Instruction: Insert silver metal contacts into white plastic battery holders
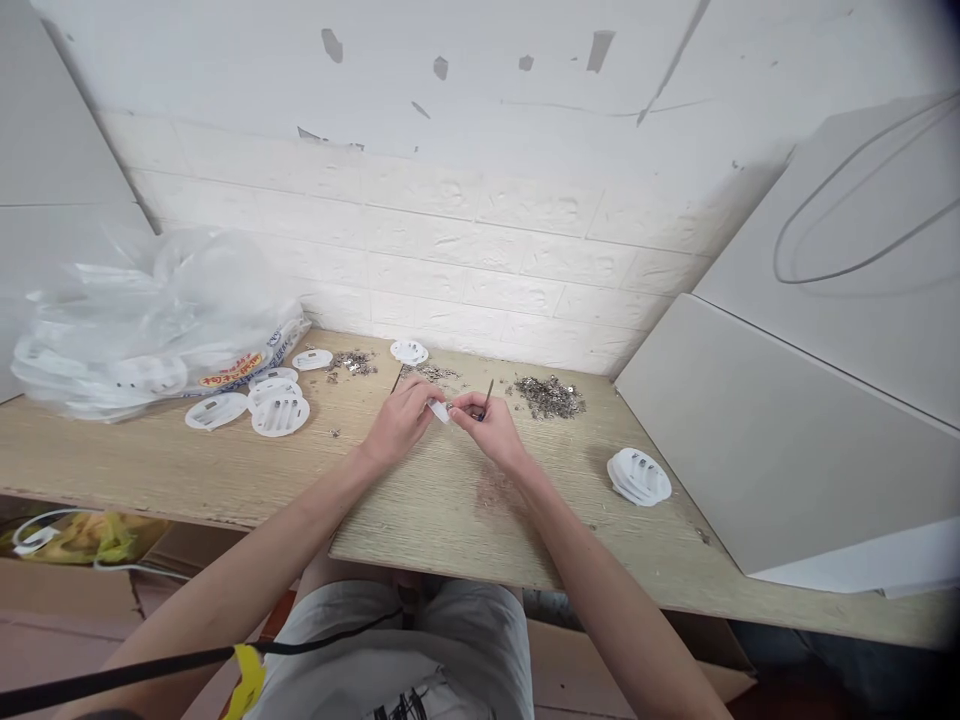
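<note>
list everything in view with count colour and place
white piece: 1, white, between hands
slim tool: 1, dark, right hand
metal-part piles: 3, silvery, table back
disc stacks: 2, white, back and right
loose discs: several, white, beside bag
plastic bag: 1, clear, left
table: 1, light wood, centre
wall: 1, white, behind
panels: several, grey, both sides
cardboard: several, brown, below
strap: 1, black, lower left
clothing: pale, lower middle
left hand: 1, bare, centre
right hand: 1, bare, centre
</note>
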A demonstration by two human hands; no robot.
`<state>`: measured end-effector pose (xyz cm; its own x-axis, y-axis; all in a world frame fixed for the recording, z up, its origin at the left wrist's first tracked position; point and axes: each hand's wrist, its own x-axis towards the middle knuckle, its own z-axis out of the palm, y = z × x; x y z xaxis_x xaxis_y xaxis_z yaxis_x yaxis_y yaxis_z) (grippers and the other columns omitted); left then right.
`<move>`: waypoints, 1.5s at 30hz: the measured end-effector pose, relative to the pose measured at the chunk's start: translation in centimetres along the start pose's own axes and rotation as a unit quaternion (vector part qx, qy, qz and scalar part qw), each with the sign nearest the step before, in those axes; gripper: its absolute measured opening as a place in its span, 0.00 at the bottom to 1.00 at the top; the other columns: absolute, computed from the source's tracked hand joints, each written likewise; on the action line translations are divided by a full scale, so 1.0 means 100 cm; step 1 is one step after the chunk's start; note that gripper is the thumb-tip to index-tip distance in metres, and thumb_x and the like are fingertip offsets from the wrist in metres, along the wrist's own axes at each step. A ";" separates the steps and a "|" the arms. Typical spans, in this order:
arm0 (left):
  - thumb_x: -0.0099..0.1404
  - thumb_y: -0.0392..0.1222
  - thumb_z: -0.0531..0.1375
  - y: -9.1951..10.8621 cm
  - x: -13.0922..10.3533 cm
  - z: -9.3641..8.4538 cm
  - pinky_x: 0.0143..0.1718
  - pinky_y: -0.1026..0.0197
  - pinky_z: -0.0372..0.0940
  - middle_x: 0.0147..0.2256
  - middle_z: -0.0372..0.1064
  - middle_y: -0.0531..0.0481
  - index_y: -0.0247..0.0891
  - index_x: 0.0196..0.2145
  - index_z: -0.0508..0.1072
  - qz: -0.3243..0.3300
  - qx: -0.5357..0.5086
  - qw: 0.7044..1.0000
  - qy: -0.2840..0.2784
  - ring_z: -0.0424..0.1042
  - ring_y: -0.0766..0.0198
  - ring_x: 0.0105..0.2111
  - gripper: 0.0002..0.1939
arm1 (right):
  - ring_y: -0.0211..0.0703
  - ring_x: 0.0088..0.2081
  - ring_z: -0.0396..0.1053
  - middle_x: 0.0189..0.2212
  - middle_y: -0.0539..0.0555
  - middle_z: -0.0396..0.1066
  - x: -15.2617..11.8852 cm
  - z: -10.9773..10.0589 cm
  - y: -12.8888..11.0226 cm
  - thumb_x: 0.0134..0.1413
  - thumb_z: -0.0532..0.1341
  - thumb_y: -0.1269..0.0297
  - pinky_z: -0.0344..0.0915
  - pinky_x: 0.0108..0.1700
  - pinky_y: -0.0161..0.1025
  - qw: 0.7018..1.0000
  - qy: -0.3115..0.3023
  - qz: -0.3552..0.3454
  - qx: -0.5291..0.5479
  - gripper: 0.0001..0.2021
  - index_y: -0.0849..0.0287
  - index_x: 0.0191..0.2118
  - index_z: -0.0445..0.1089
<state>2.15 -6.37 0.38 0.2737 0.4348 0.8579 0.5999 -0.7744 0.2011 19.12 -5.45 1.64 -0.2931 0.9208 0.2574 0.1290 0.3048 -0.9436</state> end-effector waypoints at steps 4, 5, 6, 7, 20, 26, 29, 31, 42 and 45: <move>0.63 0.29 0.52 0.000 -0.001 0.000 0.37 0.60 0.65 0.34 0.67 0.48 0.38 0.37 0.66 0.016 0.012 1.000 -0.007 0.66 0.63 0.37 0.07 | 0.35 0.25 0.60 0.24 0.51 0.69 -0.001 0.002 0.000 0.42 0.64 0.60 0.56 0.29 0.35 1.000 0.008 -0.006 -0.012 0.09 0.61 0.27 0.71; 0.63 0.29 0.52 0.001 -0.001 0.000 0.37 0.60 0.66 0.33 0.67 0.48 0.38 0.37 0.66 0.017 0.014 1.000 -0.007 0.66 0.63 0.37 0.07 | 0.35 0.25 0.60 0.23 0.51 0.69 -0.002 0.002 -0.001 0.41 0.64 0.60 0.56 0.29 0.35 1.000 0.008 -0.002 -0.005 0.09 0.61 0.26 0.71; 0.63 0.29 0.52 0.001 0.000 0.000 0.37 0.60 0.66 0.33 0.67 0.48 0.38 0.37 0.66 0.016 0.014 1.000 -0.006 0.67 0.63 0.37 0.07 | 0.36 0.25 0.60 0.23 0.51 0.68 -0.002 0.002 -0.002 0.40 0.65 0.60 0.56 0.29 0.36 1.000 0.006 0.005 0.005 0.09 0.61 0.26 0.71; 0.63 0.29 0.52 0.001 0.000 0.000 0.37 0.60 0.66 0.33 0.67 0.48 0.38 0.37 0.66 0.013 0.014 1.000 -0.005 0.67 0.63 0.37 0.07 | 0.35 0.25 0.60 0.22 0.50 0.68 -0.002 0.002 -0.004 0.39 0.65 0.59 0.56 0.28 0.36 1.000 0.004 0.013 0.017 0.10 0.61 0.25 0.71; 0.54 0.26 0.54 0.002 0.003 0.000 0.34 0.59 0.67 0.31 0.70 0.50 0.38 0.35 0.67 -0.148 -0.064 0.987 -0.018 0.69 0.64 0.32 0.12 | 0.31 0.20 0.53 0.17 0.46 0.61 0.006 -0.017 -0.005 0.31 0.70 0.57 0.47 0.21 0.33 0.978 0.046 0.072 0.190 0.16 0.60 0.28 0.72; 0.52 0.33 0.57 -0.010 -0.003 0.011 0.29 0.60 0.68 0.29 0.74 0.49 0.36 0.34 0.69 -0.368 -0.266 0.879 -0.144 0.73 0.62 0.28 0.09 | 0.30 0.20 0.53 0.21 0.48 0.66 0.006 -0.015 -0.002 0.31 0.71 0.57 0.48 0.22 0.34 0.970 0.022 0.094 0.223 0.17 0.60 0.29 0.72; 0.53 0.35 0.58 -0.012 -0.005 0.012 0.27 0.60 0.68 0.28 0.74 0.49 0.36 0.35 0.69 -0.381 -0.266 0.871 -0.157 0.73 0.61 0.27 0.09 | 0.29 0.20 0.52 0.20 0.47 0.64 0.005 -0.013 -0.002 0.31 0.72 0.58 0.48 0.22 0.34 0.961 -0.004 0.098 0.257 0.16 0.60 0.28 0.71; 0.53 0.36 0.59 -0.011 -0.005 0.011 0.27 0.60 0.68 0.29 0.74 0.48 0.35 0.35 0.70 -0.366 -0.242 0.885 -0.153 0.73 0.61 0.27 0.09 | 0.29 0.19 0.51 0.19 0.46 0.63 0.006 -0.012 -0.001 0.31 0.72 0.58 0.47 0.22 0.34 0.957 -0.021 0.102 0.271 0.16 0.61 0.27 0.71; 0.59 0.44 0.58 0.005 0.006 0.002 0.45 0.57 0.63 0.39 0.73 0.47 0.37 0.35 0.75 -0.292 -0.127 0.942 -0.102 0.69 0.59 0.42 0.10 | 0.29 0.20 0.55 0.21 0.47 0.67 0.004 -0.007 0.004 0.32 0.72 0.58 0.50 0.22 0.32 0.972 0.007 0.107 0.210 0.17 0.61 0.30 0.71; 0.57 0.48 0.59 0.007 0.009 0.002 0.33 0.62 0.63 0.32 0.73 0.48 0.36 0.33 0.75 -0.321 -0.191 0.921 -0.108 0.69 0.63 0.31 0.13 | 0.30 0.20 0.56 0.20 0.47 0.67 0.002 -0.005 0.002 0.35 0.70 0.58 0.50 0.22 0.33 0.980 -0.010 0.095 0.175 0.15 0.61 0.30 0.72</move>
<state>2.94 -6.50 1.19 0.1224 0.9094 0.3975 0.3926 -0.4123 0.8222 19.56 -5.06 1.58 -0.3141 0.9469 0.0693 -0.1490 0.0229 -0.9886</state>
